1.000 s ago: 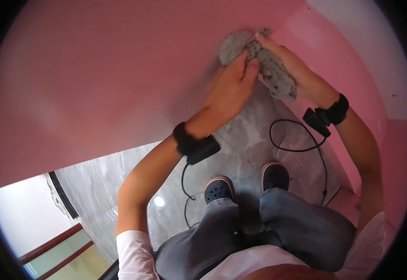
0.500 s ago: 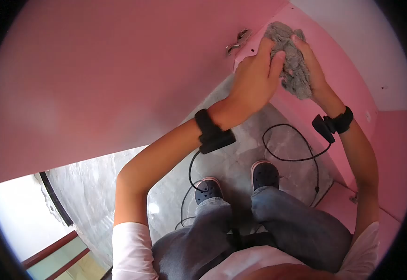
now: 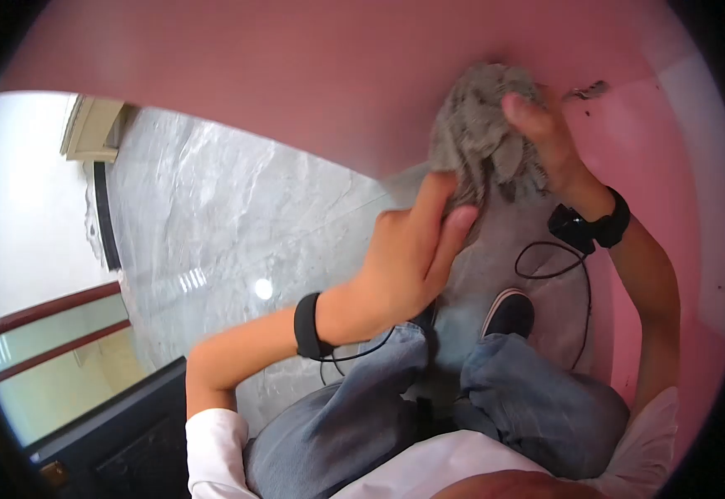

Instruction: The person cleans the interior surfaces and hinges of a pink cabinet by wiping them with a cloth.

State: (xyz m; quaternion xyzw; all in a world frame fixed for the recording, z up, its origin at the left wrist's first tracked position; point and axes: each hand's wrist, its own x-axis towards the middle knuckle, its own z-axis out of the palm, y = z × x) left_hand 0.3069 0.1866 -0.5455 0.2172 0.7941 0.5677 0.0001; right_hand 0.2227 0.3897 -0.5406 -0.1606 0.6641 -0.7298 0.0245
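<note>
A crumpled grey cloth (image 3: 479, 125) is held between my two hands, close to the pink panel (image 3: 296, 91). My left hand (image 3: 408, 249) pinches its lower edge between thumb and fingers. On the upper right side of the cloth, my right hand (image 3: 549, 137) grips with the thumb showing; its other fingers are largely hidden. The cloth hangs in loose folds. I cannot tell whether it touches the panel.
Grey marbled floor (image 3: 212, 208) lies below, with a black cable (image 3: 537, 274) near my dark shoe (image 3: 509, 314). A pink wall (image 3: 645, 166) with a dark damaged spot (image 3: 587, 91) is at right. A dark door (image 3: 138, 441) and a red-framed railing (image 3: 54, 312) stand at lower left.
My view has swung, showing more floor and the door at left. My left hand has moved down and left, and the cloth is more spread out between my hands.
</note>
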